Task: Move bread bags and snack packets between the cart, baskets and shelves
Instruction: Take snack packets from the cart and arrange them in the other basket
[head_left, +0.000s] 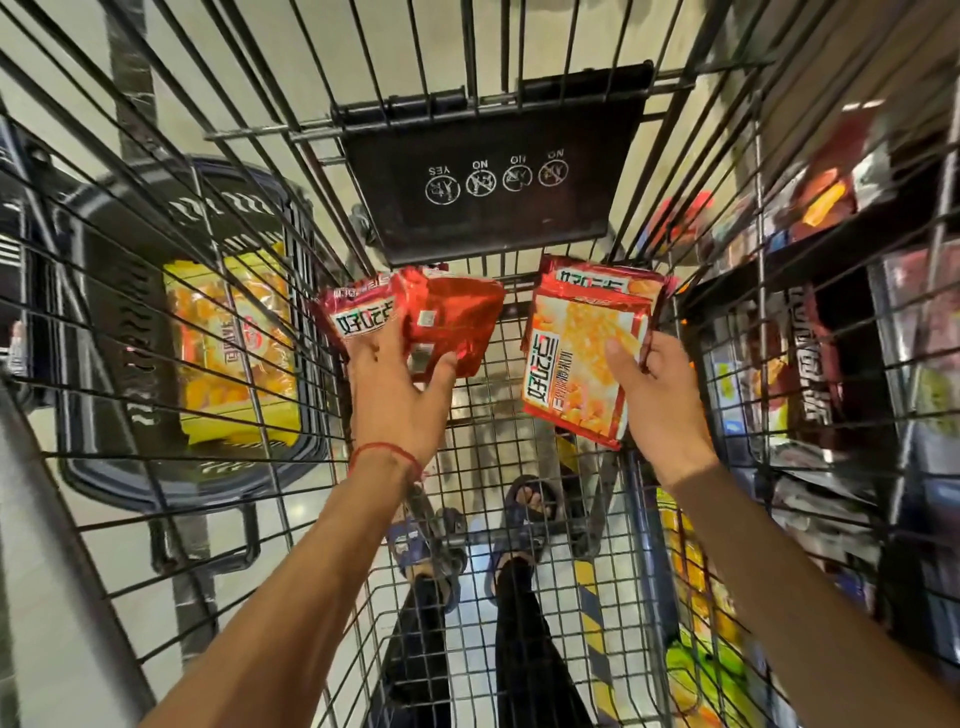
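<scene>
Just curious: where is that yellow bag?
On the left of the head view, the yellow bag lies inside the dark basket, beyond the cart's wire side.

A pale cream, glossy floor (119, 540) fills the background, carrying a soft sheen of even indoor light. A dark grey marbled band (132, 67) runs across it on the left. A yellow-and-black striped strip (592, 613) lies on the floor lower down. On the right stands dark shelving (831, 239), its packaged goods blurred.

Each hand (397, 379) (657, 387) grips red snack packets (447, 317) (584, 358) inside the cart (493, 415).
</scene>
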